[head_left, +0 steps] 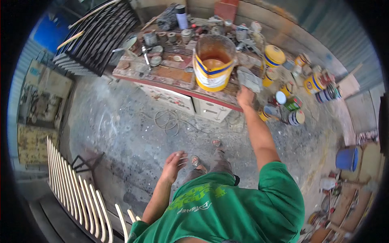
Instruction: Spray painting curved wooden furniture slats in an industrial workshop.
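At the front right corner of the cluttered workbench [170, 79], the person's right hand [245, 96] is stretched out at the end of a bare forearm, fingers curled around the lower end of a grey, crumpled rag or pad [249, 79]. The rag looks dusty and stiff, pale grey with folded edges, and it lies against the bench's front edge just to the right of a large bucket [214, 62]. That bucket stands near the bench's front edge, towards its right end; it is translucent and stained, with a yellow label crossed by a blue band, and holds an orange-brown liquid that reaches well up its inside wall. Rag and bucket are just beside each other; whether they touch cannot be told.

The left hand [175, 164] hangs free over the dusty concrete floor [121, 129], well away from the bench, its fingers spread loosely and holding nothing.

Along the bench's back edge sit small jars, tins and a spray can [181, 17]. Beyond the bench's right end, yellow paint tins [274, 55] and smaller cans stand on the floor. A blue bucket [347, 158] sits at the far right. White curved slats [77, 190] lean at the lower left, and a dark slatted panel [101, 34] stands off the bench's left end.
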